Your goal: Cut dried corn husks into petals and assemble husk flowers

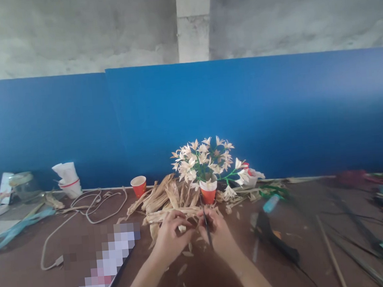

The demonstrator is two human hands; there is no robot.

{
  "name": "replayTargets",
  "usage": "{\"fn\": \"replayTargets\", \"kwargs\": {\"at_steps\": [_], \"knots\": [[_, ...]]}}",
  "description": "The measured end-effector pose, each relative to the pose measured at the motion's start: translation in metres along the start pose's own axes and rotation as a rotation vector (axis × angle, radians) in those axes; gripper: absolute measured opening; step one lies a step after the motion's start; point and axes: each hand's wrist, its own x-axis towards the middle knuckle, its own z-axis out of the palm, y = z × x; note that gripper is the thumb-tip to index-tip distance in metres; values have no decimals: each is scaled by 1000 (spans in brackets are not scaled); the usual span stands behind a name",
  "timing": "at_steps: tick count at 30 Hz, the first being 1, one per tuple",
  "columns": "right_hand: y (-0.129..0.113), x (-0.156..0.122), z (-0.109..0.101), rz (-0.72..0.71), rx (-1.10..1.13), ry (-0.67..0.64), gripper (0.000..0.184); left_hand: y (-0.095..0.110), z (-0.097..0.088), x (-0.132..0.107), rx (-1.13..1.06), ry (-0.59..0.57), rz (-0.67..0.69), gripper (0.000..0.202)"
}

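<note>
My left hand is closed in a pinch, with a small pale piece of husk showing between thumb and fingers. Close beside it, my right hand is wrapped round a thin dark tool that points away from me; its exact kind is not clear. Small pale scraps lie on the brown table under and between the hands. Just beyond them is a heap of dried corn husks. Behind my right hand, white flowers on green stems stand in a red and white paper cup.
A glue gun lies to the right, with sticks and cords past it. On the left are a phone with a blurred screen, a white cable and a red paper cup. A blue partition closes off the back.
</note>
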Motion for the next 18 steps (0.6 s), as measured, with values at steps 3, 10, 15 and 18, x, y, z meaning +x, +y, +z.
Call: {"fn": "replayTargets", "kwargs": {"at_steps": [3, 10, 15, 18], "knots": [[-3, -2, 3, 25, 36, -19, 24, 3, 7, -2, -121, -104, -25, 7], [-11, -2, 8, 81, 156, -21, 42, 6, 15, -3, -439, -10, -103, 10], [-13, -1, 2, 137, 168, 37, 45, 10, 16, -4, -427, 1, -126, 17], [-14, 0, -3, 157, 109, 25, 43, 7, 16, -5, -423, -50, -144, 20]]}}
